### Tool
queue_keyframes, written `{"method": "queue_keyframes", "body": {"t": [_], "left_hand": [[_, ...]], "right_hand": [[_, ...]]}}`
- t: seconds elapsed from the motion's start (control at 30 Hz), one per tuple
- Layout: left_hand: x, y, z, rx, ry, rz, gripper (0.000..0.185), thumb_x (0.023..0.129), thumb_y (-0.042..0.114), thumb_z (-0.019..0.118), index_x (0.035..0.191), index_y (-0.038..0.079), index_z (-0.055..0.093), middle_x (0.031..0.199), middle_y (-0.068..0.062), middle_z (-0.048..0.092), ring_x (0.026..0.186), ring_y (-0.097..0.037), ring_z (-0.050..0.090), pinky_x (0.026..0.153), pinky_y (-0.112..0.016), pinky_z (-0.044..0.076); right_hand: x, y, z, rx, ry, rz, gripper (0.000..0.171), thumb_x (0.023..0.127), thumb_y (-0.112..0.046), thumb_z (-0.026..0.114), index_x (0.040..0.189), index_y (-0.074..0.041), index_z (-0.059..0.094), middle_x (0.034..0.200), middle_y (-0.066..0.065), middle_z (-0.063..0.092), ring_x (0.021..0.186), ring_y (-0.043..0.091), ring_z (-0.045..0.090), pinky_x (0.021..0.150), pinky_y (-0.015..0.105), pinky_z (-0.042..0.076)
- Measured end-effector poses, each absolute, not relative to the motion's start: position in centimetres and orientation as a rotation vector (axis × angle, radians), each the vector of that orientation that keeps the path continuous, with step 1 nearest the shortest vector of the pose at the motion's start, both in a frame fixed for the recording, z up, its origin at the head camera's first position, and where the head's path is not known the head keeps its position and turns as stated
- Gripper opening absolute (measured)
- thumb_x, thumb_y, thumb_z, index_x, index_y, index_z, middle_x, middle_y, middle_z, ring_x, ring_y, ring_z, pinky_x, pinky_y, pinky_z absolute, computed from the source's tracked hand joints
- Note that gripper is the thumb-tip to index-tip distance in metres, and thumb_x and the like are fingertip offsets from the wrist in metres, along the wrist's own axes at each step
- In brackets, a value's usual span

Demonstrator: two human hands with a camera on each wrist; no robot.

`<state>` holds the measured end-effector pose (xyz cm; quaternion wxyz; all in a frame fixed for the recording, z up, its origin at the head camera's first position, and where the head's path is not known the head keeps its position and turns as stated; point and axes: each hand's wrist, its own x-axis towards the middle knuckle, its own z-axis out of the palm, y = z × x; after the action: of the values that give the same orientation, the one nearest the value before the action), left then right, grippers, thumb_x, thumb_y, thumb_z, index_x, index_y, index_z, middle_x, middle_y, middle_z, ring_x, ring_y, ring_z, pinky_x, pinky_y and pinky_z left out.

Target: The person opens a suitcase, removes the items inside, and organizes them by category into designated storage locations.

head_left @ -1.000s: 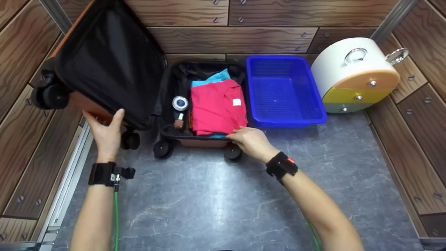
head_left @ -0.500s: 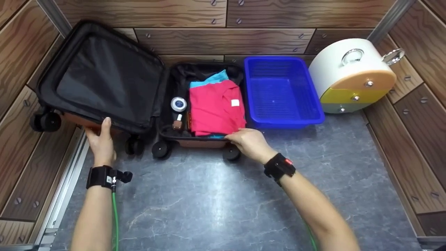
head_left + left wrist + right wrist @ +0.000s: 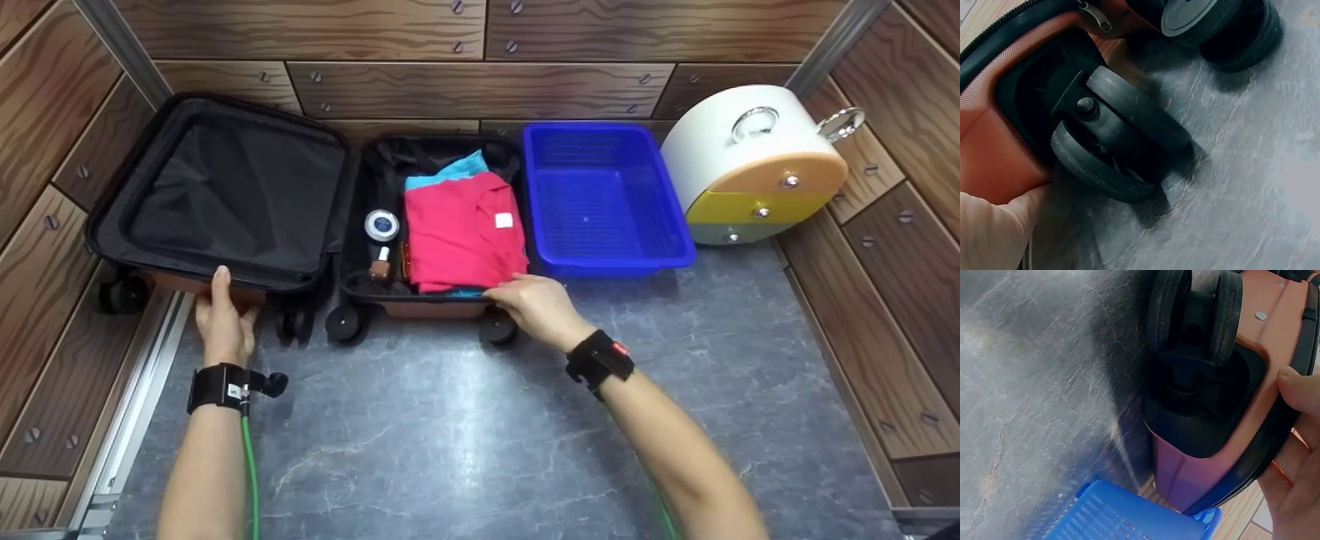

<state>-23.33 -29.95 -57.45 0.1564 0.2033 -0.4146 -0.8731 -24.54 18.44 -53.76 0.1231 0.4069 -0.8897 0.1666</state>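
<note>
An orange suitcase (image 3: 435, 308) with black lining lies spread open in the head view. My left hand (image 3: 223, 324) grips the front edge of its lid (image 3: 232, 202), thumb over the rim and fingers underneath. At the near right corner of the other half, my right hand (image 3: 544, 309) pinches the rim; the right wrist view shows the thumb (image 3: 1297, 389) on the shell's outside. Inside that half lie a folded red shirt (image 3: 457, 236), blue cloth (image 3: 454, 171) beneath it, a round tin (image 3: 382, 225) and a small brown bottle (image 3: 379, 266) with a white cap.
A blue plastic basket (image 3: 607, 262) stands right beside the suitcase. Farther right is a white rounded cabinet (image 3: 720, 124) with coloured drawers. Wood-patterned walls (image 3: 480, 90) enclose the grey floor (image 3: 465, 420). Black wheels (image 3: 345, 324) jut from the suitcase's near side.
The lid has swung down to the left, from steeply raised to nearly flat, with my left hand lowering along with it. My right hand has stayed on the rim.
</note>
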Motion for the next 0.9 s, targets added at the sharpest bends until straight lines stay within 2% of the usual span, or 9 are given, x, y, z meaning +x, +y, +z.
{"method": "queue_keyframes", "body": {"t": [0.17,0.33,0.47,0.67,0.9], "left_hand": [[-23.4,-30.0,-57.3,0.645,-1.054,-2.596,0.063,0.099,0.031,0.068,0.152,0.020,0.035,0.152,0.000,0.042,0.142,-0.019,0.038,0.123,-0.047,0.019],[-23.2,-30.1,-57.3,0.718,-0.924,-2.687,0.067,0.097,0.033,0.071,0.152,0.020,0.035,0.152,0.002,0.040,0.144,-0.020,0.036,0.123,-0.045,0.019],[-23.0,-30.1,-57.7,0.804,-0.861,-2.731,0.074,0.097,0.036,0.071,0.158,0.024,0.031,0.159,0.006,0.029,0.149,-0.021,0.028,0.123,-0.044,0.022],[-22.8,-30.2,-58.3,0.918,-0.794,-2.764,0.091,0.097,0.043,0.067,0.163,0.036,0.005,0.168,0.007,0.003,0.156,-0.018,0.008,0.122,-0.037,0.023],[-22.9,-30.6,-58.4,0.912,-0.835,-2.779,0.092,0.098,0.045,0.064,0.164,0.031,0.002,0.169,0.003,0.003,0.154,-0.011,0.012,0.119,-0.025,0.025]], "right_hand": [[-24.6,18.5,-53.8,1.173,-2.594,0.487,0.025,0.096,-0.007,0.069,0.118,-0.013,0.077,0.113,0.003,0.076,0.108,0.019,0.071,0.105,0.043,0.049],[-24.5,18.5,-53.9,1.171,-2.586,0.479,0.025,0.096,-0.007,0.069,0.118,-0.013,0.077,0.113,0.003,0.076,0.107,0.019,0.071,0.106,0.042,0.049],[-24.5,18.3,-54.0,1.166,-2.580,0.479,0.024,0.096,-0.007,0.069,0.118,-0.012,0.077,0.112,0.003,0.076,0.107,0.020,0.072,0.106,0.043,0.049],[-24.8,17.8,-54.1,1.168,-2.579,0.474,0.024,0.096,-0.008,0.069,0.118,-0.013,0.077,0.113,0.003,0.076,0.108,0.021,0.071,0.107,0.043,0.048],[-25.2,17.4,-54.1,1.149,-2.595,0.462,0.025,0.097,-0.009,0.068,0.120,-0.015,0.077,0.115,0.000,0.076,0.111,0.018,0.070,0.108,0.040,0.046]]}}
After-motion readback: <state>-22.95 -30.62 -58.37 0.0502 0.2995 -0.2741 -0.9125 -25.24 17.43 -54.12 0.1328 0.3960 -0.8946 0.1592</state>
